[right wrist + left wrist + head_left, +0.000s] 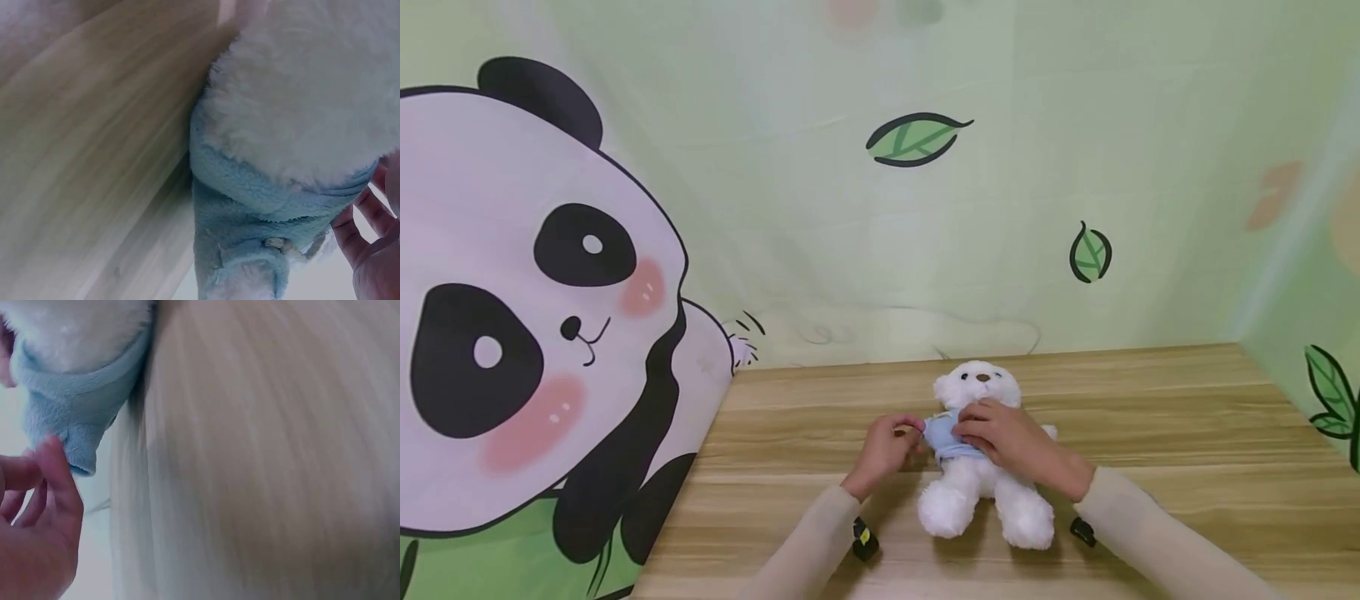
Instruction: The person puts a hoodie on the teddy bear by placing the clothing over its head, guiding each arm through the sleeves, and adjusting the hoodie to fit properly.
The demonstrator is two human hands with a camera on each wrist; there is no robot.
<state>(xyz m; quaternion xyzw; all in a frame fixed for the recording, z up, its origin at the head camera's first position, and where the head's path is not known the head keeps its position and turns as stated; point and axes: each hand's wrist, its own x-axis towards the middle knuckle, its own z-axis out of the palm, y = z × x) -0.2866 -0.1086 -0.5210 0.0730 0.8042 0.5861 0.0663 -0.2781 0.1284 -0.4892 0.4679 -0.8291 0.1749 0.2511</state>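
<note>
A white plush teddy bear (1026, 512) in a light blue shirt (943, 435) lies on its back on the wooden table, its head toward the wall. My left hand (887, 446) pinches the sleeve end of the shirt between thumb and fingertips; that sleeve (78, 447) hangs downward in the left wrist view. Over the bear's chest, my right hand (1007, 433) rests its loosely bent fingers on the shirt front and covers part of it. A cord (275, 242) shows near the other sleeve in the right wrist view, where white fur pokes out of the opening.
The wood-grain table (790, 467) reaches back to a pale green wall cloth (805, 208) printed with leaves and a large panda (647, 367). Small black devices, one at the left forearm (865, 542) and one at the right (1082, 532), sit beside the bear's legs.
</note>
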